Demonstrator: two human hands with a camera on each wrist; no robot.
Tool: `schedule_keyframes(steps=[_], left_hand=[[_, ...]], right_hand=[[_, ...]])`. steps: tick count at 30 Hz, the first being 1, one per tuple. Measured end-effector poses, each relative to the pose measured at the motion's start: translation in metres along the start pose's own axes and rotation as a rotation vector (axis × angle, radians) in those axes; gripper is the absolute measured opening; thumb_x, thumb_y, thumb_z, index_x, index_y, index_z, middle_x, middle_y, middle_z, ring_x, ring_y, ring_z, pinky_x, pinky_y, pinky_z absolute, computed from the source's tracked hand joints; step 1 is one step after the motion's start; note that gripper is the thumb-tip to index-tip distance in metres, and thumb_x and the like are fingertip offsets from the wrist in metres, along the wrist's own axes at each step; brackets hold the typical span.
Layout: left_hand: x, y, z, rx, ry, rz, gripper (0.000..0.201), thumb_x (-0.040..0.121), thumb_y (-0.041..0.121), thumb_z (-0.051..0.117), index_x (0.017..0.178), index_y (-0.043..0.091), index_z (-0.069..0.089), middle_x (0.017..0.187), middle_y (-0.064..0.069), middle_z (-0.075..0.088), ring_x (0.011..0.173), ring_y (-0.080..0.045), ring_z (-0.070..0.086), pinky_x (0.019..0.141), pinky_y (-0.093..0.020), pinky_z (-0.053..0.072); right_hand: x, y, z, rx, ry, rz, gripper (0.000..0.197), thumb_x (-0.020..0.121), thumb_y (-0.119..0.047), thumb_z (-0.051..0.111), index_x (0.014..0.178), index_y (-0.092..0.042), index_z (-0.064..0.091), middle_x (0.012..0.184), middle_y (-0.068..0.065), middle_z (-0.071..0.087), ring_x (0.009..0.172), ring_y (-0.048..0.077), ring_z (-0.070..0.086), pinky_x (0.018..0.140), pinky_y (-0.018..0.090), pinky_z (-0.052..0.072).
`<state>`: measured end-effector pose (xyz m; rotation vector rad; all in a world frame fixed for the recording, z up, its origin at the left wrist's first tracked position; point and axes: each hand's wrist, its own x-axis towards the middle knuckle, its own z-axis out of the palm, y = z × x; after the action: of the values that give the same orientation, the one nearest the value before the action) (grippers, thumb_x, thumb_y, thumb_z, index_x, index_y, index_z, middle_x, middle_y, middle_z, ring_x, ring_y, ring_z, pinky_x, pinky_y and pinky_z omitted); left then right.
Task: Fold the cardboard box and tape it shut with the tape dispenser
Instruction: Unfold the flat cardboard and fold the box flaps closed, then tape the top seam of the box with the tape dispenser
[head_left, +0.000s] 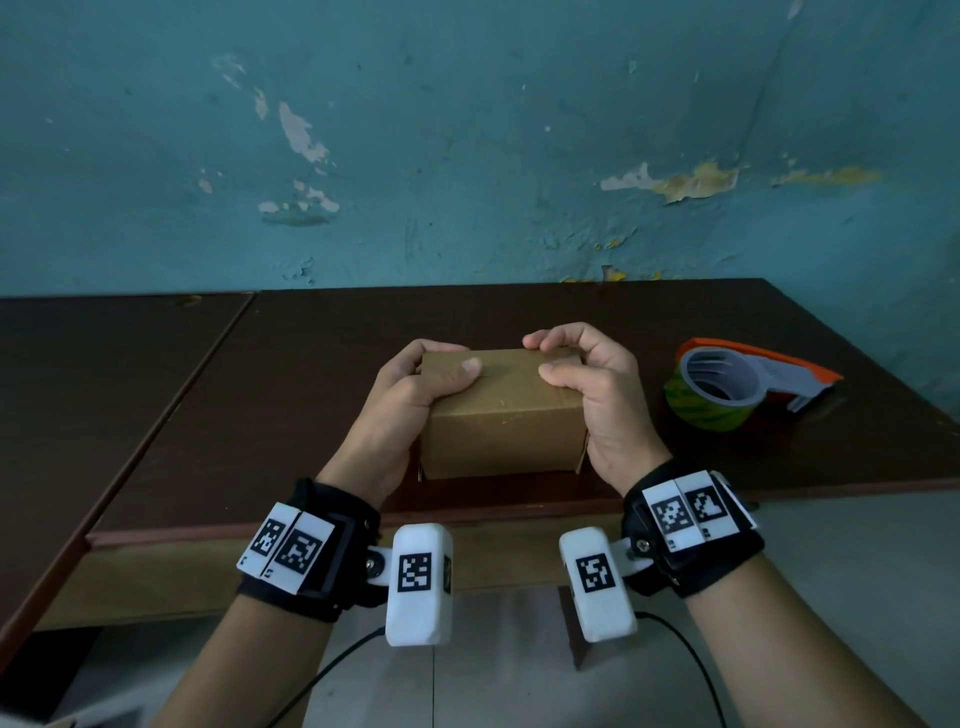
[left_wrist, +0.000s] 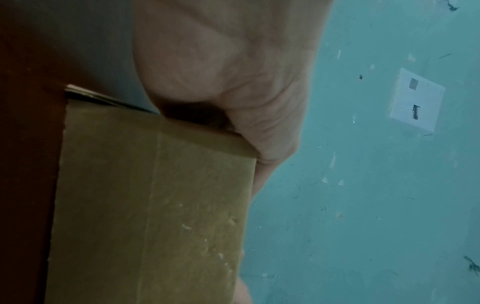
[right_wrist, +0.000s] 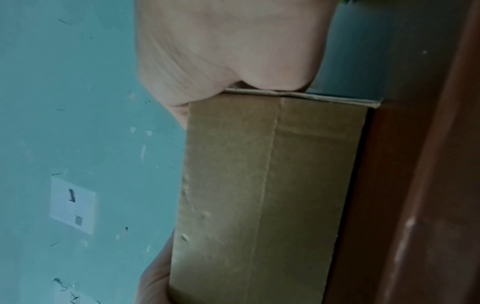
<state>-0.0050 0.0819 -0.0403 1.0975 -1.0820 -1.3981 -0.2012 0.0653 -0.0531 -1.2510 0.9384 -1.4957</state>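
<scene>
A small brown cardboard box (head_left: 504, 431) stands on the dark wooden table (head_left: 311, 364), its top flaps folded down. My left hand (head_left: 415, 389) grips its left end, thumb on the top and fingers curled over the far edge. My right hand (head_left: 587, 384) grips the right end, thumb pressing the top flap and fingers curled above the far right corner. The wrist views show the box (left_wrist: 150, 205) (right_wrist: 259, 195) close up against each palm. An orange and grey tape dispenser (head_left: 748, 384) with a green roll lies on the table right of the box, untouched.
The table's front edge (head_left: 363, 525) runs just below the box. A second tabletop (head_left: 93, 374) adjoins on the left. A peeling teal wall (head_left: 467, 156) backs the table. Cables (head_left: 322, 675) hang from both wrist devices.
</scene>
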Motion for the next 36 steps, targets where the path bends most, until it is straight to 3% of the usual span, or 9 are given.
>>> schedule_keyframes(steps=[5, 10, 12, 15, 18, 21, 25, 30, 36], left_hand=[[0.004, 0.001, -0.001, 0.031, 0.007, -0.008, 0.023, 0.091, 0.016, 0.076, 0.114, 0.014, 0.070, 0.103, -0.007, 0.074, 0.073, -0.012, 0.073, 0.055, -0.027, 0.055], [0.004, 0.003, 0.000, 0.054, 0.015, 0.003, 0.023, 0.091, 0.014, 0.075, 0.113, 0.013, 0.069, 0.103, -0.006, 0.073, 0.073, -0.012, 0.072, 0.053, -0.025, 0.054], [0.004, 0.003, 0.000, 0.047, 0.013, -0.005, 0.023, 0.092, 0.014, 0.075, 0.114, 0.013, 0.069, 0.104, -0.006, 0.073, 0.075, -0.013, 0.071, 0.053, -0.026, 0.054], [0.003, 0.002, 0.000, 0.018, 0.009, -0.007, 0.024, 0.091, 0.014, 0.075, 0.114, 0.012, 0.069, 0.101, -0.006, 0.075, 0.073, -0.013, 0.073, 0.055, -0.029, 0.056], [0.003, 0.002, 0.002, 0.007, 0.010, -0.006, 0.026, 0.091, 0.013, 0.075, 0.116, 0.010, 0.069, 0.099, -0.006, 0.075, 0.072, -0.013, 0.073, 0.056, -0.029, 0.056], [0.004, 0.002, 0.004, -0.002, 0.011, -0.009, 0.029, 0.091, 0.013, 0.075, 0.119, 0.008, 0.068, 0.101, -0.008, 0.075, 0.071, -0.012, 0.074, 0.055, -0.028, 0.056], [0.004, 0.002, 0.005, 0.004, 0.019, -0.001, 0.025, 0.091, 0.013, 0.075, 0.115, 0.010, 0.069, 0.101, -0.008, 0.074, 0.071, -0.012, 0.073, 0.054, -0.027, 0.055], [0.005, 0.001, 0.005, 0.001, 0.011, -0.006, 0.021, 0.091, 0.013, 0.075, 0.111, 0.012, 0.069, 0.098, -0.006, 0.074, 0.068, -0.011, 0.073, 0.053, -0.026, 0.055], [0.005, 0.001, 0.004, 0.011, 0.006, 0.000, 0.021, 0.091, 0.014, 0.075, 0.111, 0.013, 0.069, 0.103, -0.008, 0.074, 0.076, -0.015, 0.073, 0.057, -0.030, 0.056]], right_hand=[[-0.001, -0.006, -0.002, -0.094, -0.007, 0.006, 0.022, 0.083, 0.010, 0.061, 0.093, -0.009, 0.069, 0.107, 0.006, 0.076, 0.104, 0.019, 0.070, 0.089, 0.034, 0.055], [0.004, -0.024, -0.025, -0.391, 0.029, -0.052, 0.015, 0.099, -0.019, 0.058, 0.101, -0.013, 0.072, 0.103, -0.005, 0.076, 0.101, 0.004, 0.068, 0.090, 0.024, 0.049], [0.006, -0.030, -0.042, -0.621, 0.138, -0.140, 0.011, 0.098, -0.024, 0.061, 0.100, -0.017, 0.069, 0.099, -0.007, 0.073, 0.095, -0.001, 0.065, 0.087, 0.019, 0.050], [0.006, -0.035, -0.066, -1.128, 0.293, -0.247, 0.012, 0.090, -0.024, 0.070, 0.100, -0.021, 0.064, 0.096, -0.008, 0.065, 0.095, 0.010, 0.060, 0.082, 0.031, 0.051], [0.004, -0.043, -0.074, -1.399, 0.469, -0.142, 0.020, 0.089, -0.030, 0.071, 0.103, -0.018, 0.063, 0.096, 0.000, 0.062, 0.096, 0.020, 0.056, 0.074, 0.035, 0.043], [0.007, -0.041, -0.074, -1.578, 0.523, 0.172, 0.034, 0.088, -0.047, 0.070, 0.099, -0.016, 0.061, 0.090, 0.008, 0.062, 0.088, 0.026, 0.061, 0.069, 0.038, 0.052], [0.011, -0.034, -0.075, -1.669, 0.457, 0.415, 0.045, 0.087, -0.055, 0.069, 0.077, -0.014, 0.055, 0.072, 0.008, 0.058, 0.063, 0.022, 0.056, 0.058, 0.035, 0.050], [0.013, -0.032, -0.071, -1.691, 0.403, 0.447, 0.039, 0.088, -0.052, 0.070, 0.082, -0.016, 0.057, 0.076, 0.007, 0.058, 0.068, 0.022, 0.057, 0.066, 0.040, 0.055], [0.009, -0.034, -0.071, -1.621, 0.492, 0.246, 0.015, 0.092, -0.027, 0.068, 0.087, -0.013, 0.063, 0.081, 0.008, 0.061, 0.076, 0.024, 0.059, 0.070, 0.040, 0.053]])
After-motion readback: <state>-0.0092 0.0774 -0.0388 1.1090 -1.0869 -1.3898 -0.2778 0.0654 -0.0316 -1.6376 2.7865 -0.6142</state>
